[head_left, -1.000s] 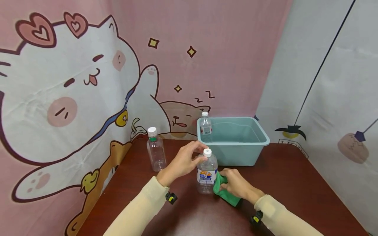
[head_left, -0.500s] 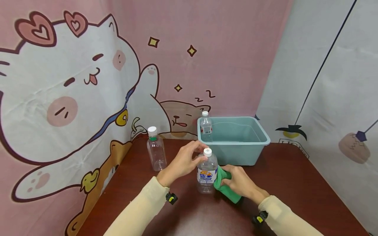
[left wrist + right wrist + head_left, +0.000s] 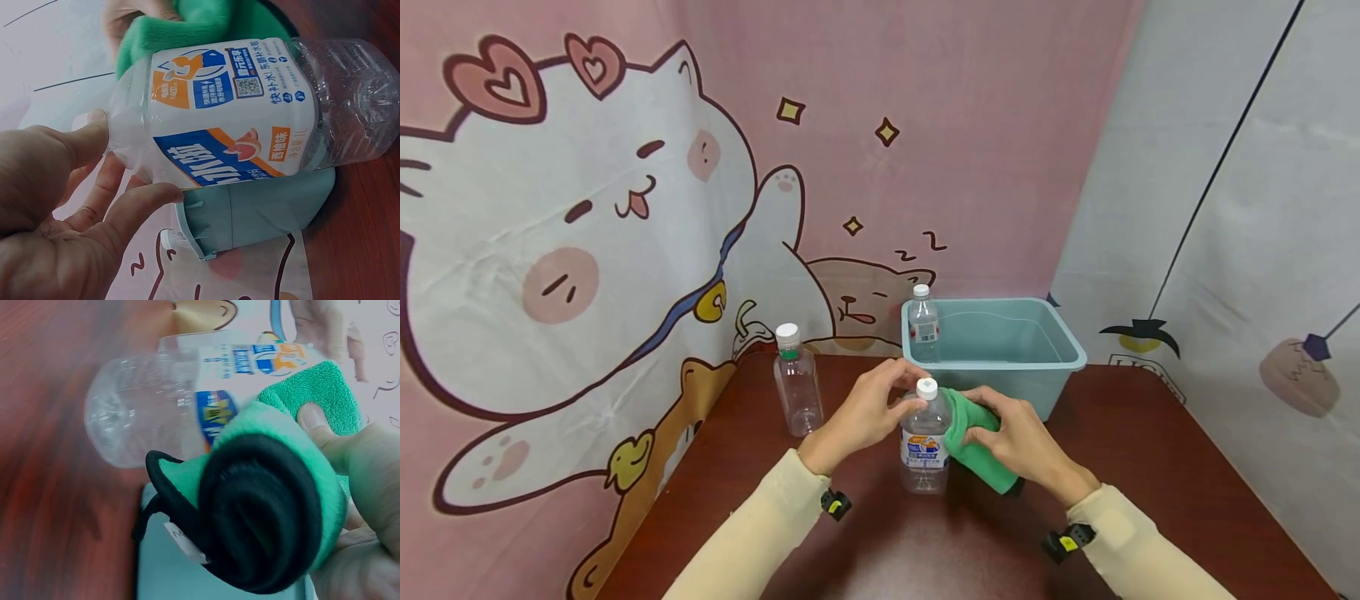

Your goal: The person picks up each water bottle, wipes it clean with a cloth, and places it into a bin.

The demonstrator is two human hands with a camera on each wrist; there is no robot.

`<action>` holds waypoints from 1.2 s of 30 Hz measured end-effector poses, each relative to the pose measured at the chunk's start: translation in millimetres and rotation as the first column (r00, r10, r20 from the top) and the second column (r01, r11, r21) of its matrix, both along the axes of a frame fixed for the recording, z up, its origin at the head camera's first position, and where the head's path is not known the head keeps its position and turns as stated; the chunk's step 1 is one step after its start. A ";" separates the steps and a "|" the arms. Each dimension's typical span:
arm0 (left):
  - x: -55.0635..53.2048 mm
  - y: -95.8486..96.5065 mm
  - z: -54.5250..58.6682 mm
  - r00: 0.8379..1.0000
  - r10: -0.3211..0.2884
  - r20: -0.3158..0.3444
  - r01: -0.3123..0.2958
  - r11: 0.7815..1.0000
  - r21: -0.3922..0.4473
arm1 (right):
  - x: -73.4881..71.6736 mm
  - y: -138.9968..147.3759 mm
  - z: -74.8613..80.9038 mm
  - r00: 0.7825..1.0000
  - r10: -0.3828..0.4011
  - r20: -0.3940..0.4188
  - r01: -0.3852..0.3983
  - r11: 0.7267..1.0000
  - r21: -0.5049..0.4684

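A clear plastic bottle (image 3: pixel 924 479) with a white cap and a printed label stands upright on the table. Around its neck and shoulder, my left hand (image 3: pixel 871 408) holds it with thumb and fingers. My right hand (image 3: pixel 1026 437) grips a rolled green cloth (image 3: pixel 988 467), which touches the bottle's right side near the shoulder. In the right wrist view the cloth (image 3: pixel 312 394) shows a black edge and a small white tag, with the thumb pressed on it. The bottle's label (image 3: pixel 231 112) faces the left wrist camera.
Behind the bottle stands a light blue bin (image 3: pixel 1000 379) with a small capped bottle (image 3: pixel 923 325) upright at its left end. Another clear bottle (image 3: pixel 798 392) with a white cap stands to the left. The dark red table (image 3: pixel 1150 483) meets a cartoon-printed cloth backdrop (image 3: pixel 985 150).
My right hand and the green cloth have moved upward along the bottle's right side, from low beside the label to near the shoulder. The left hand and the bottle stay in place.
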State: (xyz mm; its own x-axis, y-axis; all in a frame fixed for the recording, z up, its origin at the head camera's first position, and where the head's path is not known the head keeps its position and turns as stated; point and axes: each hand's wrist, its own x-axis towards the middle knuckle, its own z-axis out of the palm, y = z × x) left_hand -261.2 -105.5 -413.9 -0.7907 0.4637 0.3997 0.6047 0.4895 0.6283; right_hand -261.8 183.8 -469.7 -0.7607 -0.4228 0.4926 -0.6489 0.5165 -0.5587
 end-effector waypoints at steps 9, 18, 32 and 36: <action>-1.5 -0.1 1.4 1.000 -0.012 -0.009 0.012 1.000 -0.011 | 1.3 -8.1 23.0 0.999 -0.008 -0.050 0.007 1.000 -0.010; -2.6 0.2 -0.7 1.000 -0.014 -0.022 0.013 0.999 -0.034 | 3.4 -17.2 28.1 0.994 -0.055 -0.091 0.054 0.998 -0.020; -1.5 -0.5 0.3 1.000 -0.018 -0.001 0.018 1.000 -0.006 | 3.0 -17.6 34.3 0.995 -0.017 -0.102 0.021 0.999 0.044; -1.6 -0.2 -0.6 1.000 -0.018 0.003 0.018 1.000 -0.001 | 4.4 -13.9 30.9 0.995 -0.029 -0.096 0.034 0.998 0.055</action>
